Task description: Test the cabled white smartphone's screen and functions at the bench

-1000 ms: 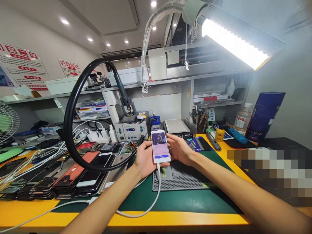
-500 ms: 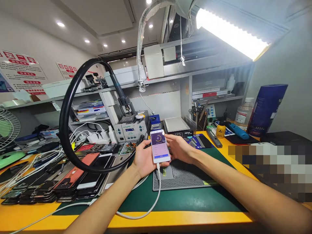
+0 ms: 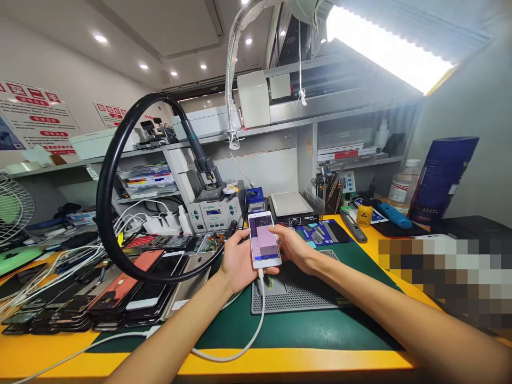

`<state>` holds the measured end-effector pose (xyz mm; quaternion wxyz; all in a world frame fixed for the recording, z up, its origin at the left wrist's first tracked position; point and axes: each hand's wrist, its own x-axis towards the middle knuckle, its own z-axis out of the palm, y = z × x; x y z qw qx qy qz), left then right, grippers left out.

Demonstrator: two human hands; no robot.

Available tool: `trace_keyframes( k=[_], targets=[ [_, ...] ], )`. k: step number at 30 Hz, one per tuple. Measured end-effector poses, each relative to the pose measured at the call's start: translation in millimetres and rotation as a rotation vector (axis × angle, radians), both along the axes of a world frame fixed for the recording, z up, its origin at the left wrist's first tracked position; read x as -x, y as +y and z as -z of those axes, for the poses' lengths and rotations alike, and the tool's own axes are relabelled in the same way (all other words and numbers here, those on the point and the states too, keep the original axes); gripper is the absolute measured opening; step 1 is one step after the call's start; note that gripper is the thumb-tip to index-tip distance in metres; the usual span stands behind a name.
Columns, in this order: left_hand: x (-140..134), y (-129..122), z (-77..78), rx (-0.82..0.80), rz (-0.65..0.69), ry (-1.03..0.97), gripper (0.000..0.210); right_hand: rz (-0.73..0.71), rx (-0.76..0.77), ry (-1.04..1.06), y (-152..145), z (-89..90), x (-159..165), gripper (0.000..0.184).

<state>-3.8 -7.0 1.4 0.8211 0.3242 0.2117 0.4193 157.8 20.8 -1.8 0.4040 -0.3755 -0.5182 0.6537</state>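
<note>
A white smartphone (image 3: 265, 262) with a lit screen is held upright above the work mat, its face tilted toward me. My left hand (image 3: 236, 258) is closed around its left side and underside, fingertips showing below its lower right corner. At the right edge, my right hand (image 3: 298, 248) grips too, its thumb over the upper right part of the screen and its other fingers partly hidden behind. A white charging cable (image 3: 262, 309) is plugged into the phone's bottom end and loops down over the green mat (image 3: 320, 333).
A grey perforated pad (image 3: 308, 298) lies under the hands. Stacked phones and phone parts (image 3: 108, 288) fill the left, beneath a thick black hose (image 3: 102, 186). A rework station (image 3: 216, 213) stands behind. A yellow bottle (image 3: 364, 216) and a blue tool (image 3: 394, 214) sit at right.
My right thumb has shifted left over the phone's screen. The display has changed from a page with a round gauge to a dimmer one with a grey block.
</note>
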Motion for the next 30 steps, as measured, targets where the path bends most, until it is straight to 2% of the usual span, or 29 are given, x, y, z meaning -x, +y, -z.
trace_keyframes(
  k=[11,19,25,30],
  targets=[
    [-1.6,-1.5,-1.9,-0.003,-0.018,0.007,0.056,0.031,-0.037,0.031,1.1,1.5,0.3,0.020],
    [-1.8,-0.3,0.1,0.008,-0.015,0.000,0.061,0.017,-0.077,-0.033,8.0,7.9,-0.1,0.029],
    [0.0,1.2,1.2,0.012,-0.010,-0.017,0.063,0.049,-0.003,0.037,3.4,4.6,2.3,0.019],
    [-1.1,3.8,1.6,0.053,-0.067,0.020,0.062,0.031,0.141,0.080,2.3,-2.1,2.2,0.033]
  ],
)
